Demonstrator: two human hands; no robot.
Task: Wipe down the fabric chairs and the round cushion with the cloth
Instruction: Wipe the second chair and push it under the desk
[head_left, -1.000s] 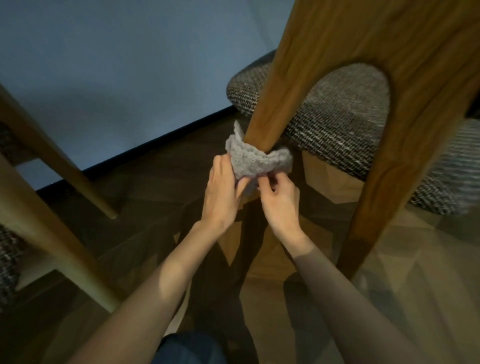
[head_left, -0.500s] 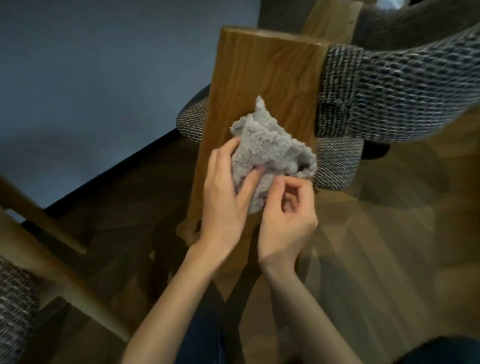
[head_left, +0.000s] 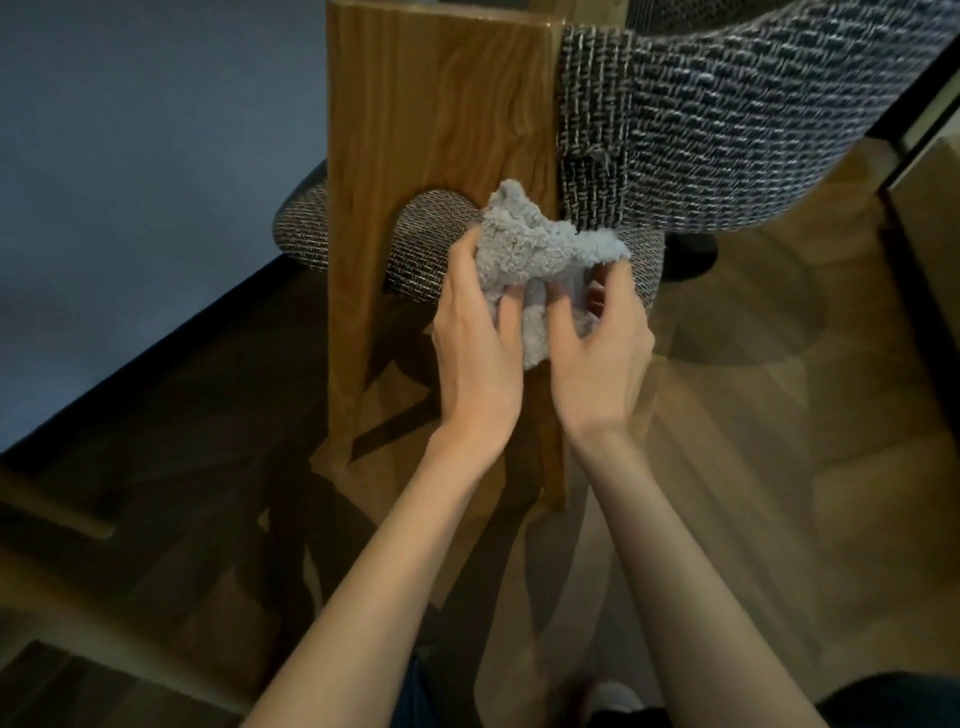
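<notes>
Cloth (head_left: 524, 249): one, grey, fluffy, bunched between two grips. Left grip (head_left: 478, 358) fingers curled into cloth; right grip (head_left: 597, 364) pinching its right side. Cloth in front of one chair's wooden frame (head_left: 436, 119), over seat (head_left: 421, 244), just below woven backrest (head_left: 753, 119). One other wooden leg (head_left: 52, 514) near left, over floor (head_left: 779, 467).

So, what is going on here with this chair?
A person holds a grey fluffy cloth in both hands. The left hand and the right hand each grip a bunched part of it. The cloth is in front of the chair's wooden frame, close to the woven backrest and the seat. Whether it touches the chair is unclear.
</notes>
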